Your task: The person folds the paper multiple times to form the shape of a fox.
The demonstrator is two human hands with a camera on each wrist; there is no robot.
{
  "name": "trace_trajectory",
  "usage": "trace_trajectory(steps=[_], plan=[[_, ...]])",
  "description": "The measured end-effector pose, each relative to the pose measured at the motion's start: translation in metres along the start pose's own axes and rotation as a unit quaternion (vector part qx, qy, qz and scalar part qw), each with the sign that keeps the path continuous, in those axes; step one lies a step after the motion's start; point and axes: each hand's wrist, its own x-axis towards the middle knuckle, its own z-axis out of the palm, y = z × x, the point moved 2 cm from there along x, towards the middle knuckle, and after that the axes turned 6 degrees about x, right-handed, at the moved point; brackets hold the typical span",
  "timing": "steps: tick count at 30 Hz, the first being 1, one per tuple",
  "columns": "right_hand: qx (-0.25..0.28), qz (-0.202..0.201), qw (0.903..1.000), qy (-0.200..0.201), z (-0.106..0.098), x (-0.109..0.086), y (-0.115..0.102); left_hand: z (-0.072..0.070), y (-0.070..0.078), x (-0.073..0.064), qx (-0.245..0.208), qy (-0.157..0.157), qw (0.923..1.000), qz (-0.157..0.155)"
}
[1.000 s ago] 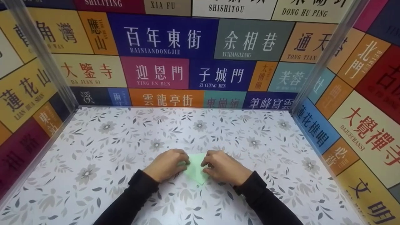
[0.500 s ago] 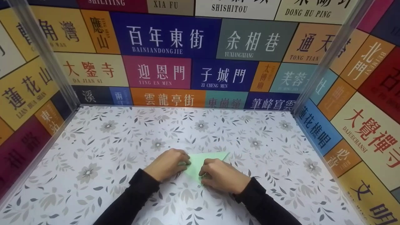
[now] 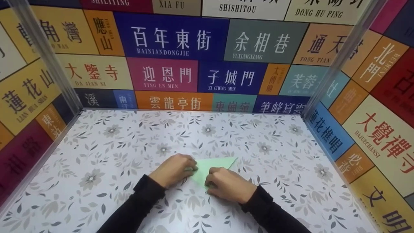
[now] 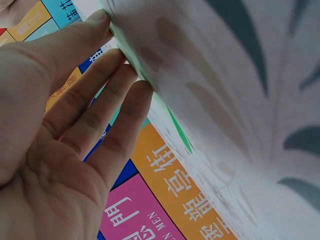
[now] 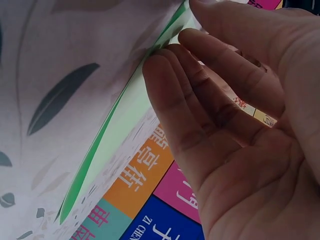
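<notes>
A light green sheet of paper (image 3: 216, 162) lies folded on the table between the hands. Its far right corner points right. In the right wrist view the folded paper (image 5: 117, 127) shows a darker green strip along its edge, with a slight gap between layers. The left hand (image 3: 174, 171) presses its fingertips and thumb on the paper's left part; the left wrist view shows these fingers (image 4: 127, 112) fairly straight. The right hand (image 3: 229, 184) rests gently bent fingertips on the paper near its close corner, thumb close by. Its fingers hide that corner.
The tabletop (image 3: 136, 136) is white with grey flowers and leaves. Around it stand panels of coloured signs (image 3: 171, 38) at the back, left and right. Clear upright strips (image 3: 333, 61) run along the back corners.
The right hand has moved down towards the paper's near corner, uncovering the paper's far right corner. The left hand stays at the left side.
</notes>
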Motion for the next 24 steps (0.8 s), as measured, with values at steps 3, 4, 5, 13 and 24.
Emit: trace_trajectory(steps=[3, 4, 5, 13, 24], plan=[[-0.001, -0.006, 1.0000, 0.004, 0.000, -0.001, 0.001, 0.000, 0.000, 0.000, -0.002, 0.000, 1.0000, 0.002], [-0.002, -0.007, 1.0000, 0.005, 0.000, -0.002, 0.001, 0.000, 0.000, 0.000, -0.003, 0.000, 1.0000, 0.002], [-0.003, -0.007, 0.9999, 0.007, 0.001, -0.003, 0.001, 0.000, 0.000, 0.000, -0.004, 0.000, 1.0000, 0.002], [-0.018, -0.006, 0.9998, 0.010, 0.004, -0.010, 0.004, 0.000, -0.001, 0.000, -0.009, 0.002, 0.9999, 0.007], [-0.007, -0.004, 0.9995, 0.029, 0.007, -0.010, 0.006, 0.001, -0.001, 0.001, -0.013, 0.007, 0.9999, 0.007]])
